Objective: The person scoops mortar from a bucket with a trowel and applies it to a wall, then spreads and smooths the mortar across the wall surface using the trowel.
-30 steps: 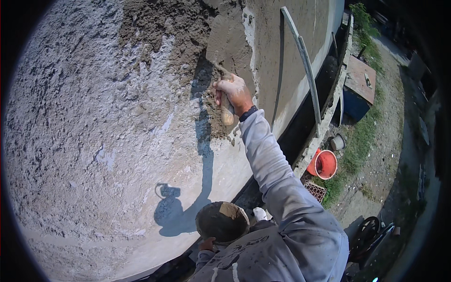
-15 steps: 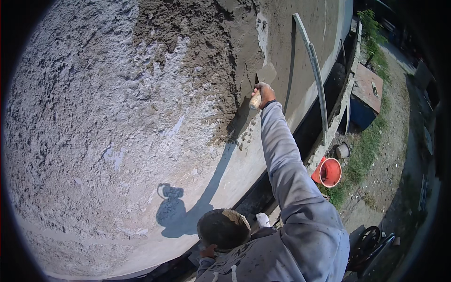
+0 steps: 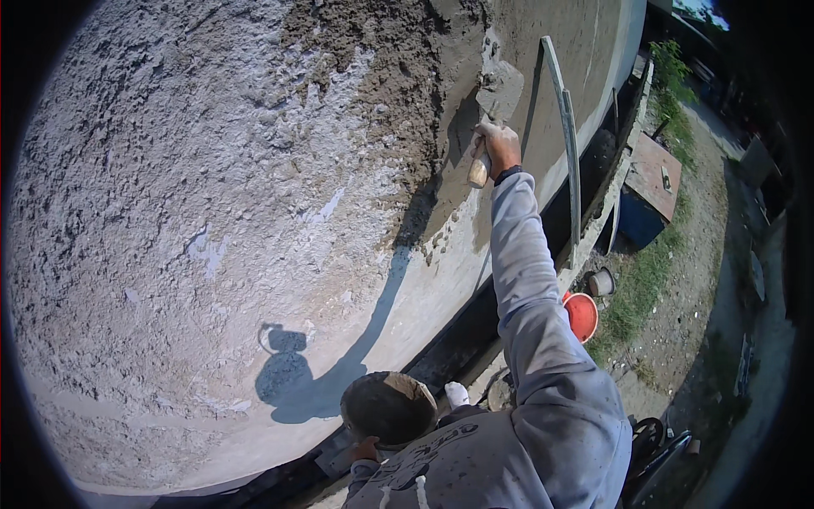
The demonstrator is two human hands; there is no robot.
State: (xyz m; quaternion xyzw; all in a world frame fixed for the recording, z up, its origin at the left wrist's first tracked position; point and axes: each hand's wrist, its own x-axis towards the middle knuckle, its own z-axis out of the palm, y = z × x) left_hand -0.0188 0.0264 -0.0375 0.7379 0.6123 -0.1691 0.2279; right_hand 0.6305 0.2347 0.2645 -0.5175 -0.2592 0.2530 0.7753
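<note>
My right hand [image 3: 498, 146] is closed around the wooden handle of a trowel [image 3: 500, 90], my arm stretched out toward the wall. Its flat blade, grey with mortar, is up at the wall [image 3: 195, 170] beside a strip of dark, wet mortar [image 3: 403, 93]; whether it touches cannot be made out. Left of that strip the wall is rough and pale; to the right it is smoother. Low by my body, my left hand [image 3: 366, 449] grips the rim of a round, dark bucket [image 3: 388, 411] with mortar in it.
A long, bent wooden strip [image 3: 566, 127] leans right of the trowel. Beyond a low ledge [image 3: 623, 170] stand a blue box with a reddish top [image 3: 651, 182], a grey bucket [image 3: 602, 282] and an orange bucket [image 3: 582, 317]. Grass and gravel run along the right.
My right hand and the trowel have shifted slightly right, and the blade now faces me more broadly. My left hand still holds the bucket. The view has turned a little.
</note>
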